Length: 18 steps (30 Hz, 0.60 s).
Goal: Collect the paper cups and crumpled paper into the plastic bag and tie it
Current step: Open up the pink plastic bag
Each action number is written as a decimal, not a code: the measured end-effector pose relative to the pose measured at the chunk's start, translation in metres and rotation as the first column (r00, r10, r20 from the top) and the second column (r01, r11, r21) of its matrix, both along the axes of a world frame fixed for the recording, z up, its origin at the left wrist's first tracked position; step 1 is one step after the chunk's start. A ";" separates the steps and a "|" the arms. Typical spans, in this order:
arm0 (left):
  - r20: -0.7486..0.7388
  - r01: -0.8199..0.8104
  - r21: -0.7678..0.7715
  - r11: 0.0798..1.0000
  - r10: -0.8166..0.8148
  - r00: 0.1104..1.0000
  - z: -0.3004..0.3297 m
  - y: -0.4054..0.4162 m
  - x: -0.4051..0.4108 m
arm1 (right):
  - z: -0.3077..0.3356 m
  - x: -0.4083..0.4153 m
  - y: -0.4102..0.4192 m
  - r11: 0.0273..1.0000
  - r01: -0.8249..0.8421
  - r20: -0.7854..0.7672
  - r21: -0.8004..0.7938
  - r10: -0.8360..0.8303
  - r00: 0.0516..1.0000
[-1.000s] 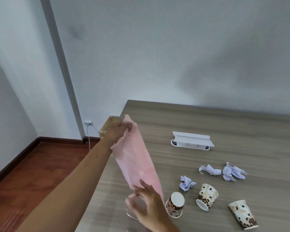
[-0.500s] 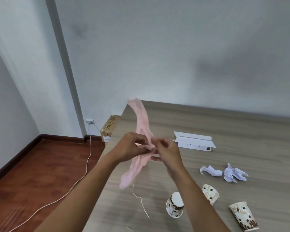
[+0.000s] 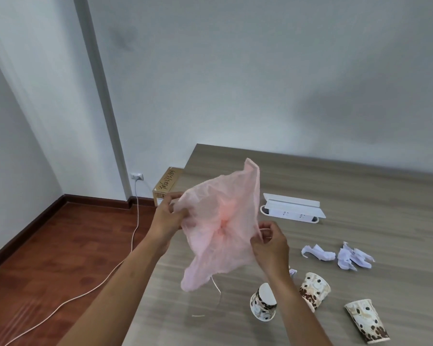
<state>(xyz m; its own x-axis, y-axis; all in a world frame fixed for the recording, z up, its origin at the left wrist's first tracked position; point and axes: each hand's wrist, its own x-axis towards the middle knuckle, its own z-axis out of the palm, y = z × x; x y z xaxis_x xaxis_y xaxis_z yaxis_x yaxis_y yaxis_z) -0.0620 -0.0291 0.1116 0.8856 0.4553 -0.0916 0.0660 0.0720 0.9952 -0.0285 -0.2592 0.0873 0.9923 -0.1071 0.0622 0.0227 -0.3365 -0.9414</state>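
Note:
A thin pink plastic bag point(image 3: 219, 226) hangs in the air above the table's left part, spread wide between both hands. My left hand point(image 3: 166, 217) pinches its left edge and my right hand point(image 3: 270, 242) pinches its right edge. Three patterned paper cups lie on the table below: one upside down point(image 3: 264, 302), one on its side point(image 3: 314, 290) and one at the right point(image 3: 366, 320). Crumpled white paper lies beyond them, one piece point(image 3: 318, 253) and another point(image 3: 353, 257); a third scrap point(image 3: 293, 271) peeks out behind my right wrist.
A white power strip point(image 3: 293, 208) sits on the grey wooden table point(image 3: 360, 186) behind the bag. A cardboard box point(image 3: 166, 187) stands on the floor by the table's left corner. A white cable point(image 3: 133, 236) runs from the wall socket across the red-brown floor.
The bag was a twisted strip held between hands close together; now the hands have moved apart and the bag is spread open wide. The cups and paper have not moved.

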 end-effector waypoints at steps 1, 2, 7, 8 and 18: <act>0.017 0.025 0.038 0.999 -0.025 1.000 0.002 -0.002 0.000 | 0.002 0.000 0.002 1.000 0.000 0.018 0.002 0.000 1.000; 0.033 0.060 0.065 0.996 -0.062 0.998 0.007 -0.006 -0.002 | 0.004 0.000 0.004 1.000 -0.005 0.035 0.000 0.005 0.999; 0.071 0.107 0.163 0.981 -0.120 0.990 0.022 -0.017 -0.006 | 0.004 0.005 0.004 1.000 -0.007 0.108 0.020 0.004 0.994; 0.060 0.087 0.136 0.987 -0.096 0.994 0.023 -0.014 -0.005 | 0.005 0.007 0.002 0.998 0.009 0.058 0.070 -0.013 0.998; -0.079 0.143 -0.538 0.831 -0.219 0.973 0.025 0.029 0.003 | 0.023 0.015 -0.024 0.842 0.149 -0.407 0.518 0.089 0.909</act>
